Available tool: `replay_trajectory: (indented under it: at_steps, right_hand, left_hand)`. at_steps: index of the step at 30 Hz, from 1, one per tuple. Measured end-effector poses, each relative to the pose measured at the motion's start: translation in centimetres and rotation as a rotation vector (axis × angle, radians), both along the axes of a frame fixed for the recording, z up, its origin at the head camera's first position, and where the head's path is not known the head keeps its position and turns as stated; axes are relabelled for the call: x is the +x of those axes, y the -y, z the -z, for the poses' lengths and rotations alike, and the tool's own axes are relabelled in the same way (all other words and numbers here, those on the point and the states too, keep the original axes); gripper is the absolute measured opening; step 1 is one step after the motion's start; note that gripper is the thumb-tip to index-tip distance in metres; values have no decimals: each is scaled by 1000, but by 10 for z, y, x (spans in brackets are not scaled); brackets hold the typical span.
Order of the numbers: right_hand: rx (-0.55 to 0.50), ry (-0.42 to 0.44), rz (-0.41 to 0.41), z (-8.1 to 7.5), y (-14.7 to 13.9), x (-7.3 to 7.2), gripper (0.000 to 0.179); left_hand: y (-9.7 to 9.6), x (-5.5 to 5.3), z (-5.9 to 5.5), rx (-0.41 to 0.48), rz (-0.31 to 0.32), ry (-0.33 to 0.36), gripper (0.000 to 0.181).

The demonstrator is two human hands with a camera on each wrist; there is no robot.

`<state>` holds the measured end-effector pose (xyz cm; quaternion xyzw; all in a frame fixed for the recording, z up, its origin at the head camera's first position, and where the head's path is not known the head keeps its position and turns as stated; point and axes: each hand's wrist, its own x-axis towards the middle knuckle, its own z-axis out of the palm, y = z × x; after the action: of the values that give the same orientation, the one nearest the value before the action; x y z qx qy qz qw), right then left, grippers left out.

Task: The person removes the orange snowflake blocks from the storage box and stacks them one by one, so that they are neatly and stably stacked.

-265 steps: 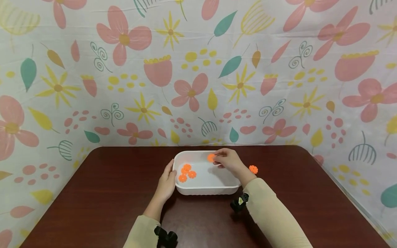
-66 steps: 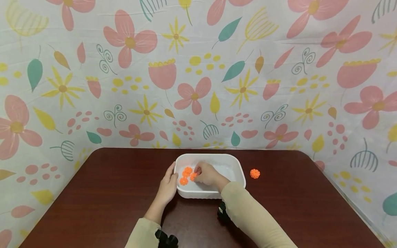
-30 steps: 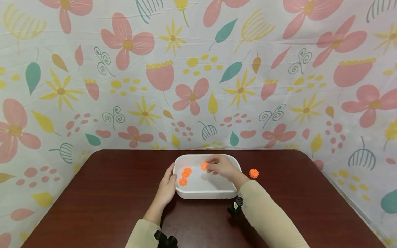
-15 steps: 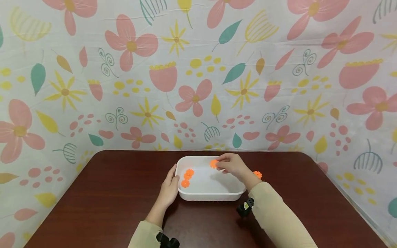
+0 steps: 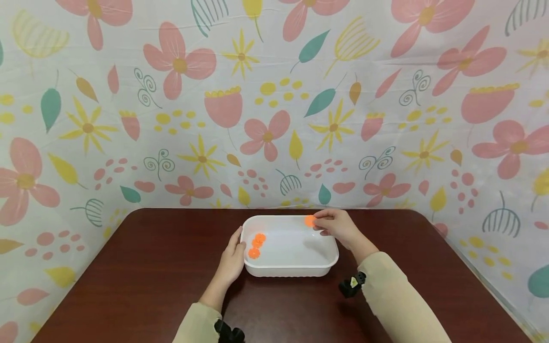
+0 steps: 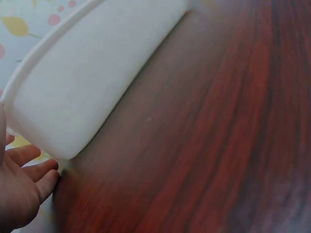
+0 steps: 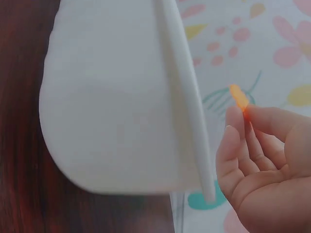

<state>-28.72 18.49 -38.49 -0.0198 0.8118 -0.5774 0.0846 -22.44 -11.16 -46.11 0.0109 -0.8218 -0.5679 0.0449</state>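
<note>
Orange disc (image 5: 309, 220) moved R, facing head cam, tray (image 5: 289, 271) lengthwise L-R

Your right hand (image 5: 338, 226) is raised in a fingertip pinch, forearm (image 5: 399, 295) slanting inward, while your left hand (image 5: 230, 261) extends forward, fingers (image 6: 25, 154) lightly parted.

We count one white tray (image 5: 291, 272) and four orange flower-shaped discs (image 5: 309, 220) in view — three inside it, one pinched in the right hand (image 5: 340, 227). We see one left hand (image 5: 231, 261), two beige sleeves (image 5: 403, 295), two black wrist cameras (image 5: 351, 285) — plus one wooden table (image 5: 128, 281) and one floral backdrop (image 5: 274, 66).
</note>
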Motion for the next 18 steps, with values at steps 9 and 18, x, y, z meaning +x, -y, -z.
replay_trajectory:
  at_steps: [9,18]
  right_hand:
    - [-9,10,63,6,-29,0,38]
    - [2,2,97,16,-60,3,41]
  left_hand:
    - [2,0,0,-14,8,0,50]
    - [1,0,-1,-30,9,2,49]
